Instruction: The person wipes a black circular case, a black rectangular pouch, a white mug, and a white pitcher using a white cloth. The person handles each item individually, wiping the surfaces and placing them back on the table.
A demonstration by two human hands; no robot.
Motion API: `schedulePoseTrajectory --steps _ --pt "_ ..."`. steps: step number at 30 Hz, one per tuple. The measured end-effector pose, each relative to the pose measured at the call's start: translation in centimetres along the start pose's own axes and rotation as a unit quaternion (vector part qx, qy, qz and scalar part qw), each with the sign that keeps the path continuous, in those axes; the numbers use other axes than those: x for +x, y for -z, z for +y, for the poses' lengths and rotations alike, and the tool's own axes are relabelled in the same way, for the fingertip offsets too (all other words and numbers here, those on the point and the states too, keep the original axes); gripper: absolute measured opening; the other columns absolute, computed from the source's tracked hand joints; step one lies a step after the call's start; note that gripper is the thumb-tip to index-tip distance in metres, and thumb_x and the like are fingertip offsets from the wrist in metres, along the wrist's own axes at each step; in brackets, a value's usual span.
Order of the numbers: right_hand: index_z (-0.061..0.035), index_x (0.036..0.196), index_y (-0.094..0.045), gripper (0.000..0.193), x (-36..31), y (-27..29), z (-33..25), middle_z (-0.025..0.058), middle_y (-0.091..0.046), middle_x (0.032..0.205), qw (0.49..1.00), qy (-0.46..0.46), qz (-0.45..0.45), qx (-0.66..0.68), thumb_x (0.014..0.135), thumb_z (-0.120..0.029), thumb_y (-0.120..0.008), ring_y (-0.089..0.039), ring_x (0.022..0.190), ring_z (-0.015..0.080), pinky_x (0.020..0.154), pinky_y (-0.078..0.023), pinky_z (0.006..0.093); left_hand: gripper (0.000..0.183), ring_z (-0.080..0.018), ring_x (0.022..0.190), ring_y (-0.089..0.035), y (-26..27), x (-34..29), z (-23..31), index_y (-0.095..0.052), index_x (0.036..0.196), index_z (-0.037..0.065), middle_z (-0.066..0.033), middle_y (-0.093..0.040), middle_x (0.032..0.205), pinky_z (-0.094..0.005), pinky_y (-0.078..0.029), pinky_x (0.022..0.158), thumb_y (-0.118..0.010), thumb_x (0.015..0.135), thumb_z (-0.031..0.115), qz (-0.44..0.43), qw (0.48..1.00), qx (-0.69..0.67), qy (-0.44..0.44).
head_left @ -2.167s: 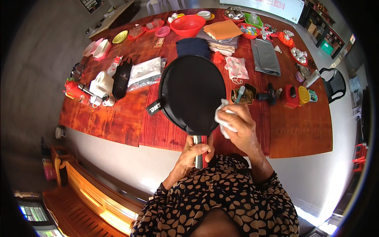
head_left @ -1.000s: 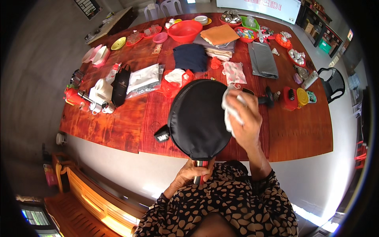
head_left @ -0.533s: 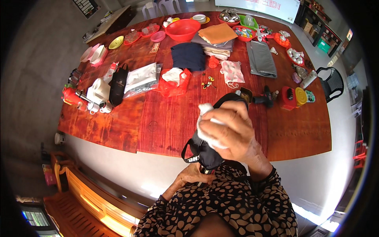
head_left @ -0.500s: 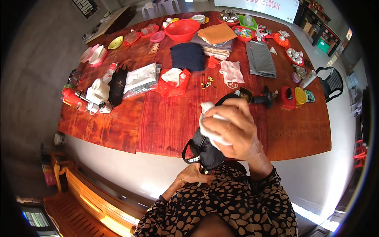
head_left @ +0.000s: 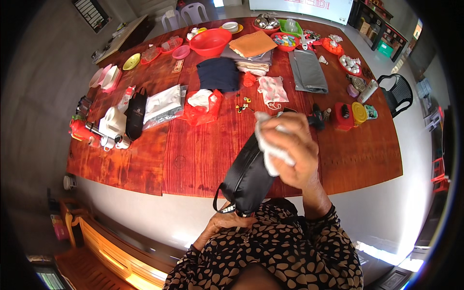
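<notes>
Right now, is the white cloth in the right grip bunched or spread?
Bunched: the white cloth is crumpled within the right grip, its creased edges poking out rather than lying flat.

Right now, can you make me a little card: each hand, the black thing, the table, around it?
left hand: closed at narrow lower end of black case
right hand: gripping white cloth; touching the case or not, cannot tell
black case: slanting up to the right, loop strap at its lower left
wooden table: red basin, orange cloth, red plastic bag, pink patterned pouch
around it: wooden bench lower left, black chair right
</notes>
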State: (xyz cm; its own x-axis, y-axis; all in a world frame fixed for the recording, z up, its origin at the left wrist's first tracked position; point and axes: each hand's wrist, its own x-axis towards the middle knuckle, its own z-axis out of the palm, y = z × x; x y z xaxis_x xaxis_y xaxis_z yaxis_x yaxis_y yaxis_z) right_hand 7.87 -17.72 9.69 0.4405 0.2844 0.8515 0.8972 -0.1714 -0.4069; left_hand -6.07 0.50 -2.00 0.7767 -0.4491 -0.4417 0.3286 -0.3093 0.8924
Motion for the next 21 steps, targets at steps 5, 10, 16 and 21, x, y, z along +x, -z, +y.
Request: schedulePoseTrajectory --steps 5,10,16,21 --pt "-0.0113 0.098 -0.065 0.036 0.6 -0.7 -1.6 0.0012 -0.063 0.102 0.996 0.072 -0.04 -0.043 0.064 -0.017 -0.076 -0.058 0.093 0.0202 0.079 -0.039 0.035 0.022 -0.0082 0.068 -0.061 -0.7 0.5 -2.8 -0.064 0.084 0.005 -0.0001 -0.065 0.075 -0.0249 -0.051 0.063 -0.079 0.071 0.016 0.045 0.997 -0.024 -0.054" --pt "-0.0028 0.105 -0.063 0.031 -0.4 0.0 2.3 0.0105 -0.064 0.107 0.995 -0.067 -0.001 0.072 0.075 -0.005 -0.066 -0.062 0.096 0.028 0.084 -0.047 0.0378 0.015 -0.0117 0.063 -0.063 -0.4 -0.5 0.9 -0.064 0.084 0.002 -0.004 -0.064 0.072 -0.022 -0.05 0.056 -0.07 0.071 0.0 0.025 0.995 -0.092 0.012" --pt "0.003 0.112 -0.06 0.032 -3.7 -0.6 4.8 0.0126 -0.062 0.104 0.935 -0.226 0.03 0.272 0.081 0.0 -0.062 -0.06 0.091 0.0187 0.077 -0.048 0.0283 0.009 -0.0119 0.059 -0.063 0.2 0.3 -0.7 -0.063 0.079 0.002 -0.0053 -0.064 0.067 -0.0225 -0.05 0.054 -0.069 0.072 0.002 -0.025 0.989 -0.136 -0.044" --pt "0.0003 0.113 -0.059 0.034 -2.5 -1.5 4.1 0.0064 -0.058 0.098 0.937 -0.256 -0.004 0.24 0.08 0.009 -0.056 -0.058 0.081 0.011 0.069 -0.048 0.0238 0.016 -0.0127 0.08 -0.061 0.0 0.5 2.4 -0.067 0.084 0.003 -0.0057 -0.066 0.085 -0.0262 -0.049 0.076 -0.065 0.07 0.009 0.073 0.992 -0.088 -0.052"
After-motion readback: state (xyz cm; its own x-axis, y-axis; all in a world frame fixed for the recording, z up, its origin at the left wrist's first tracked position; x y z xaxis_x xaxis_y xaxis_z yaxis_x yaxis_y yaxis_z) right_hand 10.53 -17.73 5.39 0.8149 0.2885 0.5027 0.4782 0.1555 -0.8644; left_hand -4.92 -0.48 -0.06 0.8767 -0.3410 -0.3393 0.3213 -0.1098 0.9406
